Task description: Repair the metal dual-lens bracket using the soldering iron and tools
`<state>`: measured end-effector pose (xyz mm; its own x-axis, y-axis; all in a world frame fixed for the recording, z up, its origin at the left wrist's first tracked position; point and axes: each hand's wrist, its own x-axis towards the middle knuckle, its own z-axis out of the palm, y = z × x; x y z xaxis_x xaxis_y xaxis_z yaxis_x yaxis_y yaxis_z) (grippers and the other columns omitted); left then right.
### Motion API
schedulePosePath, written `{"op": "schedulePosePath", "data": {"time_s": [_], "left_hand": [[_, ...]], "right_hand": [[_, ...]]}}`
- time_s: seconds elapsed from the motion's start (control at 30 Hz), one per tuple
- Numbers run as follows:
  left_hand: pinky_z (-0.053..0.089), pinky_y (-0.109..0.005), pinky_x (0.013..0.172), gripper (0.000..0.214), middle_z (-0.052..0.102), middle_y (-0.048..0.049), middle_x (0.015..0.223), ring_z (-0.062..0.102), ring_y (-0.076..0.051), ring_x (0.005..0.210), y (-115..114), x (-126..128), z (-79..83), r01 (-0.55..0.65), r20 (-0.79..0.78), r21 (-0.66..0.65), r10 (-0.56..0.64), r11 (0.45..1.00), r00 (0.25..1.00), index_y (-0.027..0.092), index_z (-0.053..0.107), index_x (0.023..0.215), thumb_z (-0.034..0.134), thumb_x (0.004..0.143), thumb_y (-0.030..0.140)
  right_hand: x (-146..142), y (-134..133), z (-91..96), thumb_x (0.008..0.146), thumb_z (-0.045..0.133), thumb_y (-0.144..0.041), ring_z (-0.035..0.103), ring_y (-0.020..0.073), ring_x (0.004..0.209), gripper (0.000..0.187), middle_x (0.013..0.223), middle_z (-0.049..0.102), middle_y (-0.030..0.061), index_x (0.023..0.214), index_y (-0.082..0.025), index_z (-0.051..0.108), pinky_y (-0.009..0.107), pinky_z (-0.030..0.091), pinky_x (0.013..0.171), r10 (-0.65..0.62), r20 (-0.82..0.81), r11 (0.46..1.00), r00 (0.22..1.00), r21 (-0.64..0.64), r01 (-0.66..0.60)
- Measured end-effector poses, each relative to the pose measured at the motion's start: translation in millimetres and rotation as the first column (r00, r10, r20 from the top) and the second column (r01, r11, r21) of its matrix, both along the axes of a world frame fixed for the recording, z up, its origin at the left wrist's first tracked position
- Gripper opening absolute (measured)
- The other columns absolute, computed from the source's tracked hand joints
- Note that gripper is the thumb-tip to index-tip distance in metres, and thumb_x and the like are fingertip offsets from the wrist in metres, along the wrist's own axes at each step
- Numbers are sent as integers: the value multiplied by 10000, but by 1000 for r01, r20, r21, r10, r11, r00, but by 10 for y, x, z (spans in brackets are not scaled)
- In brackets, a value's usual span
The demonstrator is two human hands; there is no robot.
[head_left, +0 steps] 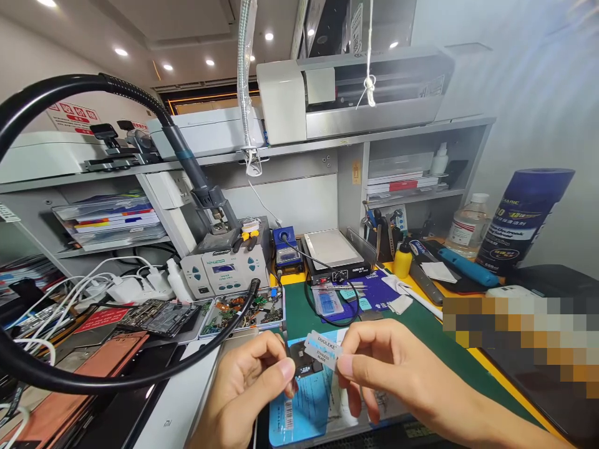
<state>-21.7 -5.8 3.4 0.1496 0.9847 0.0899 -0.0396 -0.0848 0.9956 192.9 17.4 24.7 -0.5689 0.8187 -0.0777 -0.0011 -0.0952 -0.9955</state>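
Observation:
My left hand (248, 390) and my right hand (393, 374) meet low in the middle of the view, over the green mat (421, 318). Together they pinch a small paper-wrapped razor blade (324, 350) with printed lettering. The left thumb and fingers grip its left end, and the right thumb and forefinger grip its right end. Just under the blade lies a small dark chip or module (302, 365) on a blue card (302, 405).
A thick black hose (93, 380) loops across the left. Behind the hands are a parts tray (243, 308), a soldering station (219, 271), a hot plate (332, 252), a yellow bottle (402, 260), a clear bottle (468, 227) and a blue can (524, 218). Cables and phone parts crowd the left.

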Motion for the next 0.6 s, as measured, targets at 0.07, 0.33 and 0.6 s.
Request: {"op": "schedulePosePath", "data": {"time_s": [0.07, 0.33, 0.6], "left_hand": [[394, -255, 627, 329, 573, 9, 637, 529, -140, 633, 4, -7, -8, 5, 2, -4, -5, 1000, 1000, 186, 572, 638, 666, 806, 453], [394, -249, 647, 306, 584, 20, 614, 534, -135, 637, -3, -17, -21, 0, -30, -4, 0, 1000, 1000, 185, 570, 668, 660, 818, 436], [402, -245, 650, 303, 593, 11, 612, 534, -145, 643, -22, 3, 0, -36, -50, -35, 35, 999, 998, 186, 582, 667, 657, 812, 442]], "right_hand": [[-1, 5, -7, 802, 687, -371, 533, 100, 454, 258, 572, 656, 20, 710, -151, 590, 226, 417, 513, 2, 0, 1000, 1000, -3, -2], [-10, 6, 3, 822, 647, -333, 535, 108, 479, 218, 588, 653, 21, 713, -152, 595, 237, 432, 524, -16, 19, 1000, 1000, 11, 16], [-19, 3, -18, 807, 664, -328, 528, 106, 481, 216, 582, 639, 15, 717, -145, 594, 239, 443, 531, -4, 16, 1000, 1000, -8, 4]]}}
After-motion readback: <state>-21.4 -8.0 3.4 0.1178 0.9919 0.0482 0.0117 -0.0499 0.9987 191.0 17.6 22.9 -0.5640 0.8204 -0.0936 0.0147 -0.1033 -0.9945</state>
